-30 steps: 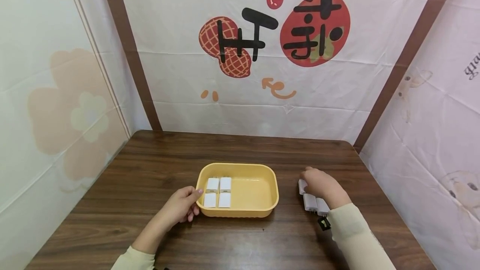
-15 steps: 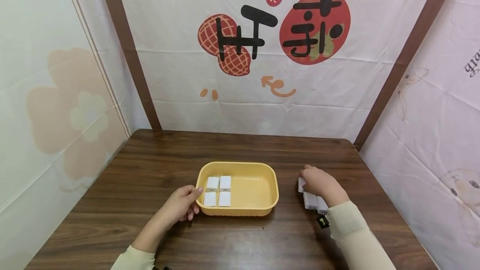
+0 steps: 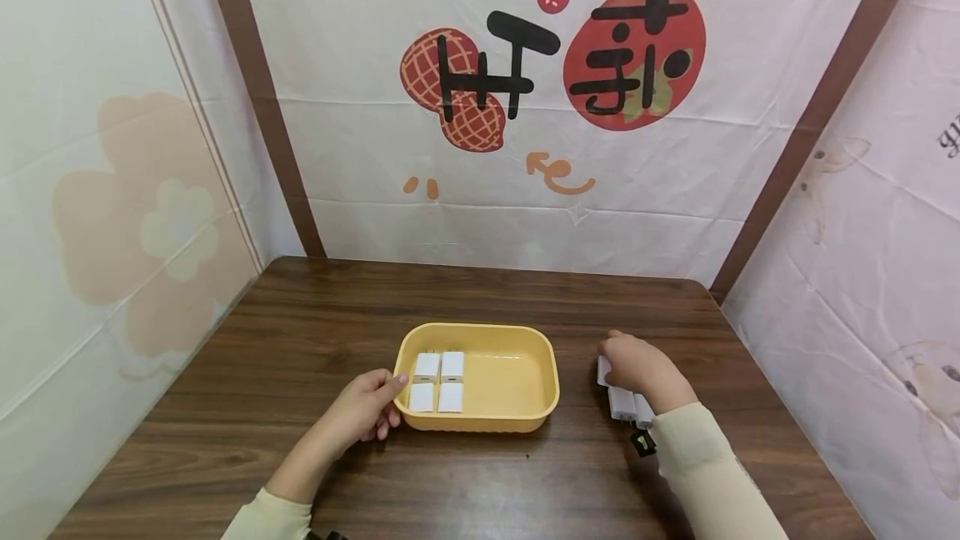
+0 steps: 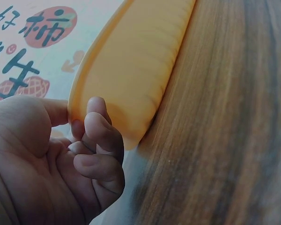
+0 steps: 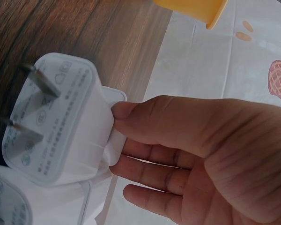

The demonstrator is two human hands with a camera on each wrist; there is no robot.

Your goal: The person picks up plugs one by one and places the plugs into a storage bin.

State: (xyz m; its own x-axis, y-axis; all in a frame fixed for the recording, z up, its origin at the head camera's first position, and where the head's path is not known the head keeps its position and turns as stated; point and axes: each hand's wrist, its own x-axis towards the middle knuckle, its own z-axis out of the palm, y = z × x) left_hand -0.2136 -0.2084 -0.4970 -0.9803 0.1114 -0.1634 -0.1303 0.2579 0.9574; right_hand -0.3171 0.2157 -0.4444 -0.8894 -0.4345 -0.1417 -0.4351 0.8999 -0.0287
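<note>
Left hand (image 3: 362, 408) pinches the yellow tray (image 3: 480, 423) by its left end, likely to steady it, 4 white adapters (image 3: 452, 366) sit 2x2 inside, probably to save room, and right hand (image 3: 641, 365) pinches the far adapter (image 3: 603, 372) on the tabletop (image 3: 525, 490), right of the tray.

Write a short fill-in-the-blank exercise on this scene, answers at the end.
1. The left hand grips a tray coloured ____.
2. Inside the tray lie ____ white chargers.
3. The hand touching another charger, outside the tray, is the ____ one.

Missing words: yellow; four; right.
</note>
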